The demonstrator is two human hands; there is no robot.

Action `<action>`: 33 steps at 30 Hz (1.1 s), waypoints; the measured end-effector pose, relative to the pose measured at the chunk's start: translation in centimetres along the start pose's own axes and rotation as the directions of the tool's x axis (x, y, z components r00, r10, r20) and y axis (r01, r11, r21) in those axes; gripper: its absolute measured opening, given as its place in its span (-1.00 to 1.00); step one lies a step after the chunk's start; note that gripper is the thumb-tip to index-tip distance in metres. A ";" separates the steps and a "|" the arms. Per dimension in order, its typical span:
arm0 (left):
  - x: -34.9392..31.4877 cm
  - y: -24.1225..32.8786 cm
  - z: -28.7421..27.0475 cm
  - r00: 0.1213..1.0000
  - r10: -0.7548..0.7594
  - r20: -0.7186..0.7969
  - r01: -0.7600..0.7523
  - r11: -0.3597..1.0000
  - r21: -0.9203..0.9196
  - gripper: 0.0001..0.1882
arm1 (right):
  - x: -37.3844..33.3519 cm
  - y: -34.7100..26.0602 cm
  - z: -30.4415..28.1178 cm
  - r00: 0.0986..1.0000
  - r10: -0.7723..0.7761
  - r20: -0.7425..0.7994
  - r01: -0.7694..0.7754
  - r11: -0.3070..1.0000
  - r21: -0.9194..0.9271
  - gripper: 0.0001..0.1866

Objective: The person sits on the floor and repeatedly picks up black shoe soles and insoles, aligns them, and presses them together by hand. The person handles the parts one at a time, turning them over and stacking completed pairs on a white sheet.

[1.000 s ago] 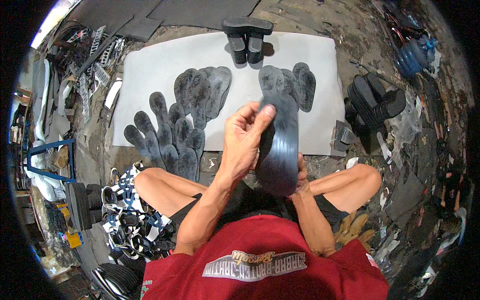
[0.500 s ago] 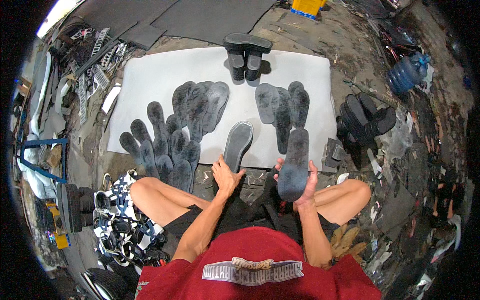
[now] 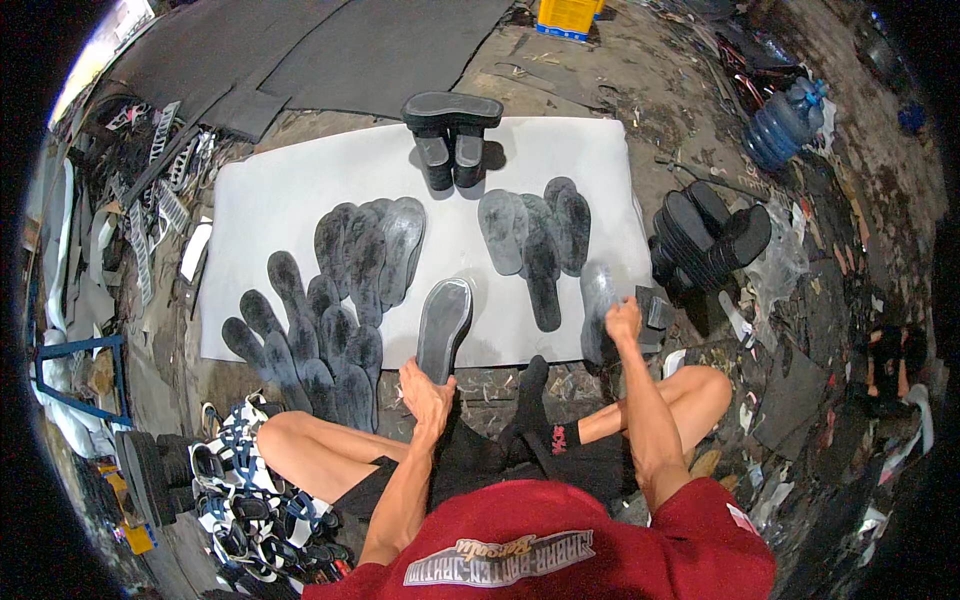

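The left hand [image 3: 428,396] clasps a thick, black, rubbery sole [image 3: 444,318] at the white rectangular sheet's [image 3: 262,205] near edge, best held level; toward the sheet's right, the right hand [image 3: 624,320], its grip unclear to me, should touch the flat dark-grey sole [image 3: 599,300] only by its rim.

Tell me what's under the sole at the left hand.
Around the far part of the sole, the white sheet shows. What lies directly beneath is covered, so I can't tell whether the sole rests flat. The left hand hides some of its near end.
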State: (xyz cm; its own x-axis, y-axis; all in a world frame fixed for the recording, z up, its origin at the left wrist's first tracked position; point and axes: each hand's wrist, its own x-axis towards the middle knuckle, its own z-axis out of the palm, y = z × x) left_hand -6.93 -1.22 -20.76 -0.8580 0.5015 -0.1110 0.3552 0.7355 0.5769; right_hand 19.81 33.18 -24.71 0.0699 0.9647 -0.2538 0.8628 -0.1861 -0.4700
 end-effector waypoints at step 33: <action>3.3 13.2 -17.1 0.929 0.369 0.017 -0.151 0.421 -0.894 -0.16 | -12.8 -17.8 -18.9 0.772 -0.539 0.337 -0.504 -0.196 0.841 -0.23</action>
State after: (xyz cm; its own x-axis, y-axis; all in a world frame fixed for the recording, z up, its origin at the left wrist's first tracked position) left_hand -11.39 2.30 0.36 -0.6604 0.7448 0.0961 -0.0523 -0.1734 0.9835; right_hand 13.02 27.62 2.89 -0.5802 0.7820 -0.2277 -0.6252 -0.6067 -0.4909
